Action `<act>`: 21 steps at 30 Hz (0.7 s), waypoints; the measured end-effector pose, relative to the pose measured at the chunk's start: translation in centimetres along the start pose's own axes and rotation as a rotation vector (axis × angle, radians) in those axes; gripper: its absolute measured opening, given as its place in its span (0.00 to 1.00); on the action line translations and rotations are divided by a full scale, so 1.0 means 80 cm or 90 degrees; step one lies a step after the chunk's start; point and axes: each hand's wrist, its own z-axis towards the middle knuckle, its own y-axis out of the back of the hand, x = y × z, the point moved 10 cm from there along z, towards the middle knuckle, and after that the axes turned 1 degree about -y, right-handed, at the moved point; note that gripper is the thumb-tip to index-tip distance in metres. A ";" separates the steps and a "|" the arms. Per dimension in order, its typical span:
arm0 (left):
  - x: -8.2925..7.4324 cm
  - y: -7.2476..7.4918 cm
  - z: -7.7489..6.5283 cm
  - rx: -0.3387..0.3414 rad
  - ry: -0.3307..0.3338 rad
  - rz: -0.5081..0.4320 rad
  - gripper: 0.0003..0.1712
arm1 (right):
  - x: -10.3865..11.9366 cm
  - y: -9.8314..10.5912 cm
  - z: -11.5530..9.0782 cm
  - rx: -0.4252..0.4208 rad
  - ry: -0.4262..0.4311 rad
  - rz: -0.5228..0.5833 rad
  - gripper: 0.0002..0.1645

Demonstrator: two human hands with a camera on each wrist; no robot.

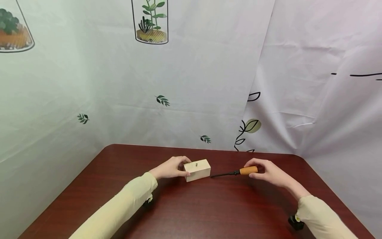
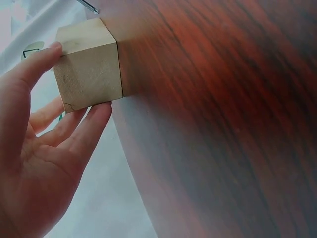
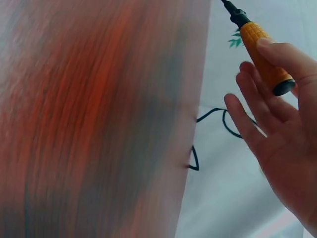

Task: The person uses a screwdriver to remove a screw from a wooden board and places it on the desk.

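Observation:
My left hand (image 1: pixel 170 167) grips a pale wooden block (image 1: pixel 199 173) by its left end, thumb on the near side and fingers behind. Two small dark screw heads (image 1: pixel 196 164) show on the block's top. In the left wrist view the thumb and fingertips press opposite faces of the block (image 2: pixel 89 74). My right hand (image 1: pixel 270 172) pinches a screwdriver (image 1: pixel 248 170) by its orange handle. Its dark shaft points left, the tip close to the block's right end. In the right wrist view the thumb lies on the handle (image 3: pixel 260 52); the other fingers are spread, and the index finger is mostly hidden.
Both hands work over a dark red-brown wooden table (image 1: pixel 191 212). A white cloth (image 1: pixel 203 83) printed with plants and jars hangs behind the table's far edge and along its sides. A dark wrist device (image 1: pixel 296 222) shows under the right sleeve.

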 end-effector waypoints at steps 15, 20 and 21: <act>-0.002 -0.005 -0.003 -0.005 -0.014 0.015 0.25 | 0.037 0.014 0.008 -0.075 0.019 0.148 0.18; -0.009 -0.006 -0.004 -0.002 -0.031 0.003 0.24 | 0.056 0.014 0.012 -0.076 0.025 0.159 0.18; -0.011 -0.007 -0.005 -0.001 -0.034 -0.001 0.24 | 0.060 0.014 0.012 -0.076 0.028 0.169 0.18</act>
